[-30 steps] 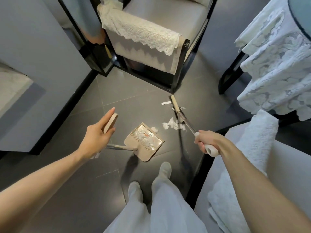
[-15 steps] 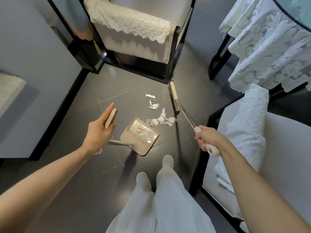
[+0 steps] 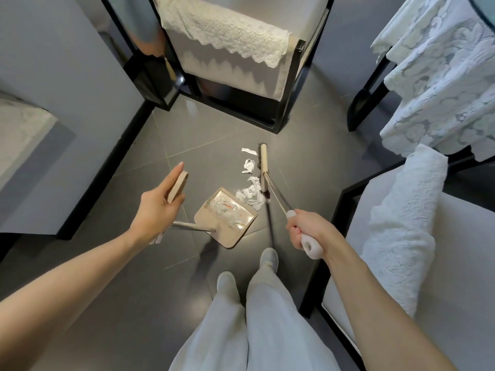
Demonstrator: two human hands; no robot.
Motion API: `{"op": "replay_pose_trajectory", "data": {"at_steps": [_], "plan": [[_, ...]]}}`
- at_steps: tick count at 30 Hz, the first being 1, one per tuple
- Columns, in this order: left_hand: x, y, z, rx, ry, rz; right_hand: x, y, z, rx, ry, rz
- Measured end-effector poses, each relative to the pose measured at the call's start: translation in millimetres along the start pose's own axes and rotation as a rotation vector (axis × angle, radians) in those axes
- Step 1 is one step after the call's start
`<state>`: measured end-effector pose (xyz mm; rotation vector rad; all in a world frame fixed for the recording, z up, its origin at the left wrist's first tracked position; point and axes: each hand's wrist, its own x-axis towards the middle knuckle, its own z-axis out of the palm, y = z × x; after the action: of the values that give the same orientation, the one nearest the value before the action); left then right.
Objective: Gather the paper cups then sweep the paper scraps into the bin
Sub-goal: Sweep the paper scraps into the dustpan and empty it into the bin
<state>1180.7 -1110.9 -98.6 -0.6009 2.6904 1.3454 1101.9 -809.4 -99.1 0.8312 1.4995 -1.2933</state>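
A beige dustpan (image 3: pixel 227 231) rests on the dark tiled floor with white paper scraps inside it. My left hand (image 3: pixel 158 207) grips the beige top of its long metal handle. More torn paper scraps (image 3: pixel 250 194) lie at the pan's mouth, and a few (image 3: pixel 247 166) lie farther out. My right hand (image 3: pixel 308 234) is closed around the white grip of a broom whose beige head (image 3: pixel 263 167) stands on the floor just right of the scraps. No paper cups or bin are in view.
A black-framed chair (image 3: pixel 284 108) with a lace cover stands ahead. A lace-draped table (image 3: pixel 439 84) is at the upper right, a cushioned seat (image 3: pixel 417 245) with a white cloth at the right, and a grey wall (image 3: pixel 67 103) at the left. My feet (image 3: pixel 249 269) stand just behind the pan.
The broom head has swept leftward, pushing the scraps into a tighter pile against the dustpan's mouth. Both hands keep their grips.
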Motion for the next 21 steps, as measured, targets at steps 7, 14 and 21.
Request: {"op": "replay_pose_trajectory", "data": {"at_steps": [7,14,21], "plan": [[0,1,5,-0.039,0.021,-0.049,-6,-57,-21,-0.31,0.087,-0.107],[1,1,3,-0.07,0.071,-0.119,46,-96,-28,-0.59,0.127,-0.174],[-8,-4,2,-0.074,0.072,-0.168,69,-87,-19,-0.833,-0.032,-0.073]]}}
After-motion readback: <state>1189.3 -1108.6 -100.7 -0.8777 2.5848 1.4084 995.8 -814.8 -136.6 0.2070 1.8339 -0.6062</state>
